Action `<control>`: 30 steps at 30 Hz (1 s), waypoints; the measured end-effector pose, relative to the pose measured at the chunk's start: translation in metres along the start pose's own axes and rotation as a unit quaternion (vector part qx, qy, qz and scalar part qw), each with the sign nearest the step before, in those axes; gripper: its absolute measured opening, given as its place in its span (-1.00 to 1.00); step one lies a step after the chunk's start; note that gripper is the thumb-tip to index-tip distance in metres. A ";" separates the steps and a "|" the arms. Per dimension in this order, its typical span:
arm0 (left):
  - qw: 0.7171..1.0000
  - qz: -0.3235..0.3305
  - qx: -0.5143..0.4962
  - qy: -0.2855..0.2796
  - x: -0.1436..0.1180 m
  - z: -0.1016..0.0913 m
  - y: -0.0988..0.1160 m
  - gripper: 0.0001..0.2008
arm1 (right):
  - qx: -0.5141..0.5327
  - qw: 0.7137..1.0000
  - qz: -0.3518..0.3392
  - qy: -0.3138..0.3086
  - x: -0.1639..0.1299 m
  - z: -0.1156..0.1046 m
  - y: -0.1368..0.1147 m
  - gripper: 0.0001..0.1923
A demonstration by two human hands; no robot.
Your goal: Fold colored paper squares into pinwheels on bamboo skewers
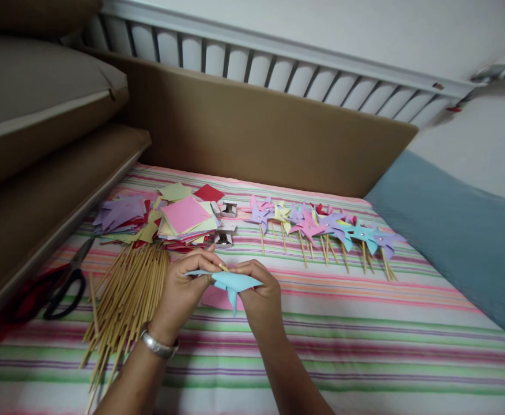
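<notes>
Both forearms rise from the bottom edge, a silver bracelet on the left wrist. Left hand and right hand meet over the striped sheet, fingers pinching a light blue paper pinwheel between them; a thin stick tip pokes out at the left fingertips. Just left of the left hand lies a bundle of bamboo sticks, and further left black-handled scissors. Beyond the hands sits a pile of coloured paper squares with small boxes of pins beside it. Beyond the right hand runs a row of finished pinwheels on sticks.
</notes>
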State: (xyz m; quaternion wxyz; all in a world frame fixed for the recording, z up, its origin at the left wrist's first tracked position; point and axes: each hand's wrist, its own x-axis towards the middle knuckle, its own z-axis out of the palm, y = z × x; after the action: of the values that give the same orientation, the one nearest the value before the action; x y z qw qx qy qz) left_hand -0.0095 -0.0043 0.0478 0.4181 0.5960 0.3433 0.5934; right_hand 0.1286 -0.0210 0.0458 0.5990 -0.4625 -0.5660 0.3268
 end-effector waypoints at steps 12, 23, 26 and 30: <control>0.978 -0.189 -0.046 0.082 0.001 -0.021 -0.026 -0.70 | -0.004 0.997 0.041 -0.060 0.006 0.002 -0.001 -0.81; 0.932 -0.245 -0.137 0.231 0.009 -0.017 -0.022 -0.52 | -0.126 0.958 0.194 -0.169 0.006 -0.024 0.058 -0.94; 0.927 -0.240 -0.162 0.237 0.008 -0.023 -0.026 -0.51 | -0.187 0.946 0.179 -0.193 0.005 -0.026 0.066 -0.92; 0.925 -0.246 -0.162 0.238 0.008 -0.024 -0.020 -0.55 | -0.205 0.941 0.183 -0.196 0.001 -0.024 0.065 -0.93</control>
State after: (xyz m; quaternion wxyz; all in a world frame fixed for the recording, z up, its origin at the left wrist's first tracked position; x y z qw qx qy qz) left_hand -0.0310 0.0133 0.0314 0.5482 0.2580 0.4677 0.6435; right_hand 0.1609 -0.0016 -0.0123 0.2987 -0.5975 -0.6327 0.3918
